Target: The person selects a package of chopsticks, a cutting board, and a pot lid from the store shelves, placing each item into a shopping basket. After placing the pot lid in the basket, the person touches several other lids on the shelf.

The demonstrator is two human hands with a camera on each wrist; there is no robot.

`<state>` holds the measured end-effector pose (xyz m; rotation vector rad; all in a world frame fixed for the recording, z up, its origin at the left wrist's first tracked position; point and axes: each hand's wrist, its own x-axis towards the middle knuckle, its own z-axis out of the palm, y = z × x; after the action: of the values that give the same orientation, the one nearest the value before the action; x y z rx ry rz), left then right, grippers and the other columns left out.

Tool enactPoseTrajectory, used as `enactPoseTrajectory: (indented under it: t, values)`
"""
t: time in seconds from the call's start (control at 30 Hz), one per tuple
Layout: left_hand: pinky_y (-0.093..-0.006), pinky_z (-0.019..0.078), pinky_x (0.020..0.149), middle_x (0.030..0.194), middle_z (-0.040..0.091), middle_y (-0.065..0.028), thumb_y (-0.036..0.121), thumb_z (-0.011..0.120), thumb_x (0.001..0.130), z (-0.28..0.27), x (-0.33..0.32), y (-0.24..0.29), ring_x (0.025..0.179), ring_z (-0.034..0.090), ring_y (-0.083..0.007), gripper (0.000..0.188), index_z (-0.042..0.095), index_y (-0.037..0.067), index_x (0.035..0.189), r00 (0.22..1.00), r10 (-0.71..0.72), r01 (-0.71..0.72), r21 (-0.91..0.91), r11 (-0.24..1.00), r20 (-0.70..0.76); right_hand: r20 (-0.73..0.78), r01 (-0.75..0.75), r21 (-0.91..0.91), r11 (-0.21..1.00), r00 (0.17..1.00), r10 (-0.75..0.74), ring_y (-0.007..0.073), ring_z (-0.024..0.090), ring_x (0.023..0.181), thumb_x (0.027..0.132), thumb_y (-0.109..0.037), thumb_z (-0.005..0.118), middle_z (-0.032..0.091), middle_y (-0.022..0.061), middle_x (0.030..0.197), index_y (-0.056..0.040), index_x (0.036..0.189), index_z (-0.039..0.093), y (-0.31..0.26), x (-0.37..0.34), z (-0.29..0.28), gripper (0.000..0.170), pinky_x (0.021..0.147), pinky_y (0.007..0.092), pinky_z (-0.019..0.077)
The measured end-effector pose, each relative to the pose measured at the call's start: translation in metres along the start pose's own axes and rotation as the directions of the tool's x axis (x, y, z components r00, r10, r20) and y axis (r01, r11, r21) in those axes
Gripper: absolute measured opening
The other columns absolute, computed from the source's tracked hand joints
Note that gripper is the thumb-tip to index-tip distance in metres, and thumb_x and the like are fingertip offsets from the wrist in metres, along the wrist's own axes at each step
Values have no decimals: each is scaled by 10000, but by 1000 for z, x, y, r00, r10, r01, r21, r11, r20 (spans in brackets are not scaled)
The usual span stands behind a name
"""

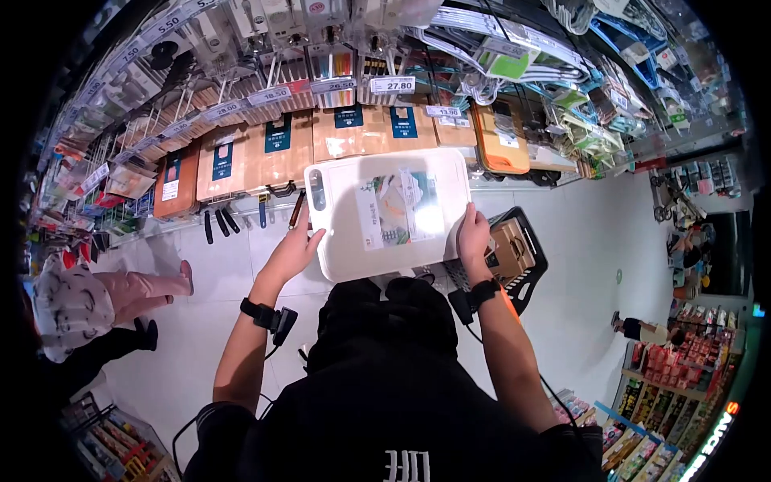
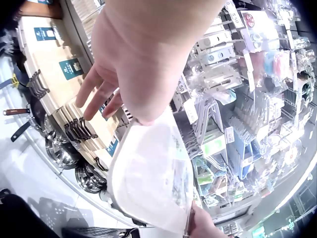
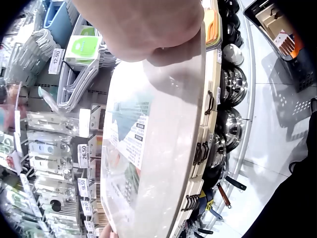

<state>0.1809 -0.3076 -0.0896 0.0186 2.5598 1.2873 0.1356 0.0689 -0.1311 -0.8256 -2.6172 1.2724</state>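
A cream plastic cutting board (image 1: 341, 241) with rounded corners, a slot handle at its upper left and a printed food label is held up in front of the body. My left hand (image 1: 291, 255) holds its left edge, thumb at the near face; in the left wrist view the other fingers (image 2: 94, 99) reach past the board's edge. At the opposite edge my right hand (image 1: 474, 241) grips the board, thumb pointing up along the side. Most of the right fingers are hidden behind it. In the right wrist view the board (image 3: 168, 129) fills the middle.
Wooden cutting boards (image 1: 277, 149) stand in a row on the shelf behind, with an orange-edged board (image 1: 502, 140) to their right. Packaged utensils and hangers hang above. A black shopping basket (image 1: 526, 297) with a boxed item is by my right hand. Another person (image 1: 104, 297) stands at left.
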Motion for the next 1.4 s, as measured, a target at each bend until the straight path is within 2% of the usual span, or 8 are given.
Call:
enactPoseTrajectory:
  t: [0.07,0.17,0.27,0.47,0.87,1.17,1.3,1.4]
  values:
    - [-335,519,737,940,653,-157,261,520,976,0,-1,-6,787,638,-238,519,346,-3,1388,998,-55,56,-51,997,29,1,35,-3,999,999,-35,412,610,789,965,-462,433,637,246,808,35,879,629,-7,-1,1,542,732,447,449]
    - [-267,434,594,732,550,-23,262,517,983,18,3,-40,653,491,-90,380,502,-8,1250,987,-122,58,-472,880,-105,3,48,55,997,999,-48,184,484,637,990,-389,458,584,143,678,84,827,597,-22,4,5,519,655,350,432]
    - [-255,427,621,811,562,19,270,496,994,20,-2,-22,697,470,-55,340,532,-1,1195,962,-247,115,-654,748,-114,3,59,79,995,998,-59,414,576,753,970,-462,428,610,247,774,23,837,605,-21,9,20,533,714,443,443]
    - [-292,440,859,1123,603,-90,288,463,1006,26,-10,-35,990,551,-154,382,499,-19,1232,900,-408,272,-534,800,-153,65,119,108,987,990,-126,395,576,727,976,-454,425,615,234,761,21,823,606,-39,-14,30,531,705,431,447]
    - [-274,403,723,837,516,7,166,432,1019,25,13,-60,764,443,-96,239,534,-50,1029,816,-496,-9,-865,502,-296,365,133,79,988,918,-153,287,614,724,915,-308,562,628,182,776,55,1001,565,-1,-26,36,373,696,383,468]
    - [-289,389,652,734,491,-40,190,433,998,-4,31,-21,688,417,-128,253,534,-27,916,697,-208,-135,-410,902,-686,470,103,122,987,870,-148,265,629,870,892,-214,638,621,190,1006,27,1225,450,-7,-34,12,452,757,365,491]
    - [-336,383,570,610,447,-102,212,455,984,-34,35,-7,579,410,-179,264,523,-10,858,709,-28,-150,-190,970,-704,185,346,113,932,914,-362,342,482,1170,870,-214,673,430,240,1283,33,1294,394,-31,-26,2,565,940,402,423]
    - [-276,376,591,660,428,-26,242,457,994,-53,29,12,651,393,-92,281,547,0,885,763,61,-171,-109,979,-643,11,678,-49,733,735,-679,395,420,1226,850,-228,697,435,248,1283,31,1305,386,-72,-21,-11,609,1013,421,367]
